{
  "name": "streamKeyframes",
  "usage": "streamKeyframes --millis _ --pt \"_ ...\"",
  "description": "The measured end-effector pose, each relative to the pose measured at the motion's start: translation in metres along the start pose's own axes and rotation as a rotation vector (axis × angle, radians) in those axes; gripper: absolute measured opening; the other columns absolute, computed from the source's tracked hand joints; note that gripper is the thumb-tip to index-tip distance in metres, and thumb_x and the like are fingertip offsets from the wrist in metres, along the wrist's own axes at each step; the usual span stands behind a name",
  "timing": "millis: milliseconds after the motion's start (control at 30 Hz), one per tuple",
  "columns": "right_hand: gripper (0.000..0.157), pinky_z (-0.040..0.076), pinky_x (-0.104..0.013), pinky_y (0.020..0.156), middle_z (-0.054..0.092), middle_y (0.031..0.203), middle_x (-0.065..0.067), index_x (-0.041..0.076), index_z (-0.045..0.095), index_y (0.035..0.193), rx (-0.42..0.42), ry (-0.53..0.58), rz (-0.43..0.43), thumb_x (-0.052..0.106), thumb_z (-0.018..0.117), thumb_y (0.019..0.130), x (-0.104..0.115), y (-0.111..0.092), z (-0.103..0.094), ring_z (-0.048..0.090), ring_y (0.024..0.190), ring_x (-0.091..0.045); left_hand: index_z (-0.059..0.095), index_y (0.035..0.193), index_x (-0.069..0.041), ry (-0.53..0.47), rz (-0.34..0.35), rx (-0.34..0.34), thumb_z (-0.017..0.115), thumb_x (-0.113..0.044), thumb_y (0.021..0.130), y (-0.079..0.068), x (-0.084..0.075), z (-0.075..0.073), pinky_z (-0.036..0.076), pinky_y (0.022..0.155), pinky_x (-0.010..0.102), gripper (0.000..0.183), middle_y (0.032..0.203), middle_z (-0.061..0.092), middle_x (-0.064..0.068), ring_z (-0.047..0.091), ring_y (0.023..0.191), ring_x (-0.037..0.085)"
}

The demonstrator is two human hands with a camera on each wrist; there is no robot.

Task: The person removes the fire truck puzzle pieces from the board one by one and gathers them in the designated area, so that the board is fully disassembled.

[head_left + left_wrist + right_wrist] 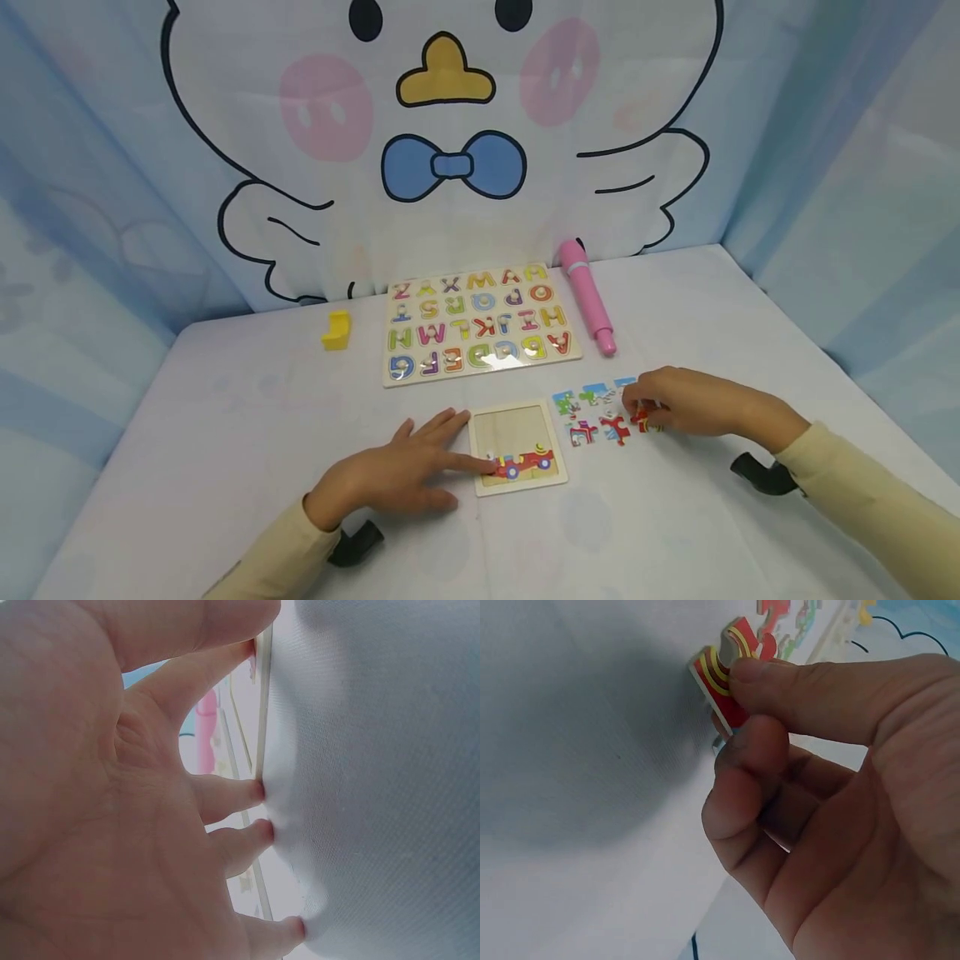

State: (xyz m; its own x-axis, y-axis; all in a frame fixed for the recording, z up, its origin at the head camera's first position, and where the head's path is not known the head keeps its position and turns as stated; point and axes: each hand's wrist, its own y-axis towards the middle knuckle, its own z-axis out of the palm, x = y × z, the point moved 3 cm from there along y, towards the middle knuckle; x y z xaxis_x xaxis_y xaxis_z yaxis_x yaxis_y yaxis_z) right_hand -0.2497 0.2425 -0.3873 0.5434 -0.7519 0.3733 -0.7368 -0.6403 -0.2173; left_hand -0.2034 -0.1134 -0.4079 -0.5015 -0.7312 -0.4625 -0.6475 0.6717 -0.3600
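My left hand [401,471] lies with fingers spread at the left side of a small wooden puzzle tray [510,429]. Its index fingertip touches the red vehicle pieces [528,462] along the tray's bottom; in the left wrist view, other fingertips rest on the cloth beside the tray's edge [262,712]. To the right of the tray, my right hand [686,402] pinches a red jigsaw piece with yellow stripes [718,675] between thumb and fingers. Several loose jigsaw pieces [615,429], some red, others green and blue, lie between the tray and that hand.
Behind the tray lies a wooden alphabet board [491,372] with knobbed letters. A pink stick-shaped toy [588,296] is at the board's right, and a small yellow block [337,330] at its left. A printed curtain [450,233] hangs along the table's back edge.
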Motion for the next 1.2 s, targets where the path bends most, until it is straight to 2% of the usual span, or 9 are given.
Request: streamKeyframes --millis 167,367,600,1200 --pt "0.023 0.051 -0.026 0.071 0.055 0.089 0.013 0.025 0.071 0.099 -0.035 -0.06 -0.018 0.005 0.075 0.09 0.0 0.0 0.004 0.052 0.082 -0.007 0.056 0.142 -0.052 0.0 -0.003 -0.003 0.072 -0.025 0.096 0.0 0.001 0.0 0.007 0.118 0.069 0.055 0.17 0.017 0.007 0.005 0.157 0.029" --pt "0.023 0.054 -0.028 0.074 0.056 0.089 0.013 0.023 0.069 0.102 -0.045 -0.078 0.011 0.007 0.079 0.089 0.003 0.0 0.006 0.054 0.083 -0.008 0.055 0.142 -0.053 0.006 -0.011 -0.003 0.072 -0.026 0.096 0.0 0.001 0.0 0.007 0.118 0.069 0.056 0.17 0.016 0.007 0.005 0.157 0.028" --pt "0.021 0.052 -0.026 0.07 0.052 0.087 0.011 0.021 0.068 0.1 -0.062 -0.117 0.032 0.01 0.08 0.088 0.005 0.0 0.008 0.051 0.079 -0.008 0.055 0.142 -0.052 0.007 -0.006 0.0 0.072 -0.026 0.096 0.0 0.001 0.001 0.007 0.118 0.07 0.055 0.17 0.016 0.007 0.005 0.157 0.029" --pt "0.021 0.054 -0.028 0.073 0.054 0.089 0.01 0.019 0.068 0.101 -0.076 -0.128 0.047 0.009 0.08 0.087 0.006 0.0 0.011 0.052 0.08 -0.009 0.055 0.143 -0.051 0.005 0.001 -0.002 0.07 -0.026 0.096 -0.001 0.001 0.001 0.007 0.118 0.069 0.055 0.17 0.016 0.008 0.005 0.157 0.029"
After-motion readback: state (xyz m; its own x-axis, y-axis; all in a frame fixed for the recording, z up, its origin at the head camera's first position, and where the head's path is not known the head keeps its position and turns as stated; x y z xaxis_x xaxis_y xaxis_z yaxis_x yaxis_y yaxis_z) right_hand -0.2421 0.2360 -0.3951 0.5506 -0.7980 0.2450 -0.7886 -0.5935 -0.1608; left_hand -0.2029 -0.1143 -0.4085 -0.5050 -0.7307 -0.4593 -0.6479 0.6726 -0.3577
